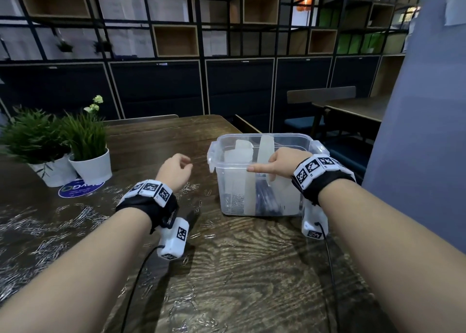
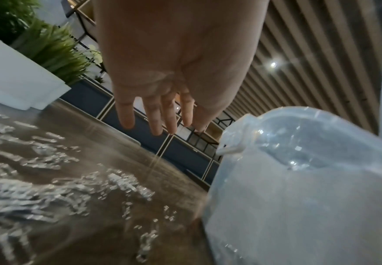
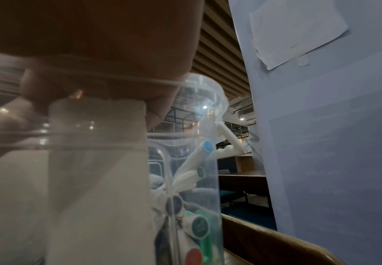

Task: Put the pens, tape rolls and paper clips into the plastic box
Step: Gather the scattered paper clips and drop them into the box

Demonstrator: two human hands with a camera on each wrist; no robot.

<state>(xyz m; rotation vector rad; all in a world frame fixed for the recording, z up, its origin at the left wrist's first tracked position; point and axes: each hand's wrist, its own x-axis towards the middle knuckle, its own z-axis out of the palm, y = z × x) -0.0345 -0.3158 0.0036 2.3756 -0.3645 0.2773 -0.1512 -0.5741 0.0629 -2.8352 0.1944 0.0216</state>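
Now, box: clear plastic box stands open on the wooden table, pale dividers inside.
Pens: capped pens piled in one compartment.
Paper clips: paper clips scattered left of it.
Right hand: right hand pinches a divider top.
Left hand: left hand hovers, fingers relaxed, empty.

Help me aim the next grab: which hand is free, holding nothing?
The left hand, hovering over the scattered paper clips beside the plastic box. The right hand pinches a white divider inside the box.
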